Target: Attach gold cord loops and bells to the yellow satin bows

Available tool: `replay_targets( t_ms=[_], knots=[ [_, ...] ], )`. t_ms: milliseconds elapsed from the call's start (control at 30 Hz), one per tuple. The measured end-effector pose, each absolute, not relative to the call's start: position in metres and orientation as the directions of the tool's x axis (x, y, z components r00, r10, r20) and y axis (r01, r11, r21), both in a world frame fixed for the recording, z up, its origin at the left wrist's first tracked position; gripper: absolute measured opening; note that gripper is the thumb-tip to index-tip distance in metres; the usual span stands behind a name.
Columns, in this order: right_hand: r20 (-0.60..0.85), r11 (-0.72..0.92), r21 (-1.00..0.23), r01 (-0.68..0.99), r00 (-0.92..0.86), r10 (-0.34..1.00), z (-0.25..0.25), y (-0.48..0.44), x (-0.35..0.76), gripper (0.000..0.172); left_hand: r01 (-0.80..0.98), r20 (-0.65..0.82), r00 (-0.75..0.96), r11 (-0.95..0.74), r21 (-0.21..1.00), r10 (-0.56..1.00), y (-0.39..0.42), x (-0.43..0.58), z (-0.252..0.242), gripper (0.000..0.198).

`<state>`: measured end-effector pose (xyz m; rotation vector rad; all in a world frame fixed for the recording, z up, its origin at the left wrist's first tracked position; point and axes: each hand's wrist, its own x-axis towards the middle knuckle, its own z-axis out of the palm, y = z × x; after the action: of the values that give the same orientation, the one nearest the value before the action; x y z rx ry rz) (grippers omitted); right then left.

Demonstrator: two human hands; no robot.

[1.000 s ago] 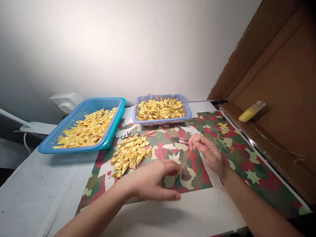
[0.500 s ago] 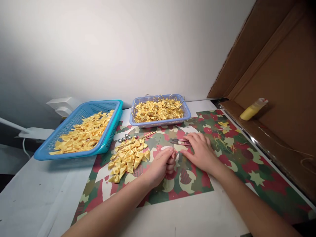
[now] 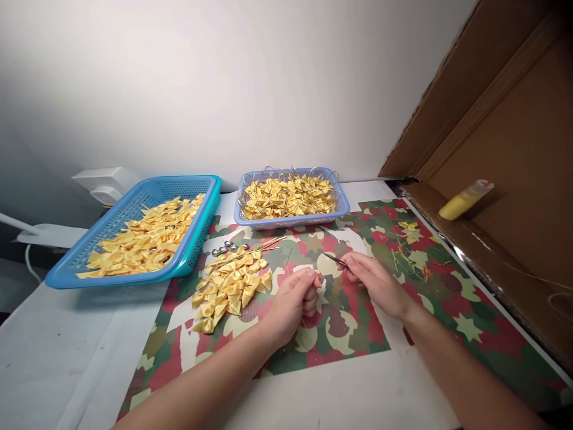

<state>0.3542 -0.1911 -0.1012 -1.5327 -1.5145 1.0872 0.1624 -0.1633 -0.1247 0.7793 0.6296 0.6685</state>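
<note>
My left hand (image 3: 298,295) is closed in a pinch over the camouflage-patterned mat. A thin needle (image 3: 289,257) sticks up beside its knuckles, and a fine thread hangs below the fist. What sits between the thumb and fingertip is too small to make out. My right hand (image 3: 373,278) is closed around small thread snips (image 3: 335,260), whose dark blades point left towards my left hand without touching it. Left of my left hand lies a pile of yellow ribbon bows (image 3: 233,283), with gold cords (image 3: 259,246) across its top and several shiny silver beads (image 3: 228,246) behind it.
A blue basket (image 3: 129,279) of yellow bows, stacked in a teal one, stands left. Another blue basket (image 3: 290,223) holds bows with gold cords at the back. Thread scraps (image 3: 412,263) lie right. A yellow-filled bottle (image 3: 465,200) rests against the cardboard wall (image 3: 505,119).
My right hand has picked up the snips from the mat and drawn them slightly right and nearer to me. My left hand keeps its pinch almost in place.
</note>
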Motion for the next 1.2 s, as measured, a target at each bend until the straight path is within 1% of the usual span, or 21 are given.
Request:
replay_targets(
  t_ms=[200,567,667,700,767,867,933,1000,1067,1133,1167,1200],
  knots=[
    [-0.129,-0.074,-0.916,0.394,-0.115,0.985,-0.106,-0.193,0.349,0.045,-0.323,-0.243,0.629,0.533,0.782,0.738,-0.164,0.162,-0.125,0.037],
    [-0.083,-0.031,-0.908,0.418,-0.108,0.991,-0.107,-0.196,0.341,0.047,-0.299,-0.243,0.628,0.517,0.802,0.74,-0.164,0.162,-0.124,0.037],
    [-0.039,-0.004,-0.904,0.427,-0.074,0.997,-0.106,-0.194,0.345,0.046,-0.3,-0.252,0.625,0.525,0.797,0.739,-0.166,0.164,-0.127,0.037],
    [-0.015,0.007,-0.892,0.451,-0.045,0.999,-0.106,-0.193,0.347,0.045,-0.299,-0.257,0.624,0.529,0.794,0.738,-0.166,0.164,-0.127,0.037],
    [0.036,0.009,-0.834,0.552,0.039,0.999,-0.107,-0.189,0.352,0.04,-0.3,-0.271,0.621,0.543,0.785,0.735,-0.164,0.164,-0.123,0.036],
    [0.134,-0.033,-0.665,0.747,0.163,0.977,-0.114,-0.182,0.359,0.03,-0.339,-0.262,0.602,0.539,0.771,0.754,-0.153,0.153,-0.096,0.031],
    [0.22,-0.028,-0.539,0.842,0.173,0.96,-0.121,-0.178,0.363,0.026,-0.435,-0.155,0.525,0.421,0.796,0.837,-0.142,0.138,-0.064,0.028],
    [0.281,-0.01,-0.435,0.901,0.147,0.948,-0.127,-0.173,0.366,0.024,-0.542,0.05,0.384,0.181,0.821,0.922,-0.134,0.119,-0.029,0.026],
    [0.28,-0.023,-0.391,0.92,0.143,0.949,-0.131,-0.169,0.368,0.022,-0.587,0.241,0.261,-0.044,0.808,0.935,-0.132,0.103,0.001,0.031],
    [0.272,-0.043,-0.42,0.906,0.171,0.947,-0.13,-0.167,0.366,0.02,-0.576,0.321,0.229,-0.138,0.806,0.919,-0.137,0.093,0.019,0.033],
    [0.284,-0.037,-0.47,0.882,0.19,0.94,-0.128,-0.168,0.362,0.021,-0.567,0.348,0.236,-0.163,0.808,0.907,-0.141,0.091,0.023,0.033],
    [0.291,-0.02,-0.55,0.835,0.214,0.933,-0.124,-0.172,0.356,0.022,-0.557,0.374,0.254,-0.181,0.811,0.892,-0.146,0.091,0.023,0.033]
  ],
)
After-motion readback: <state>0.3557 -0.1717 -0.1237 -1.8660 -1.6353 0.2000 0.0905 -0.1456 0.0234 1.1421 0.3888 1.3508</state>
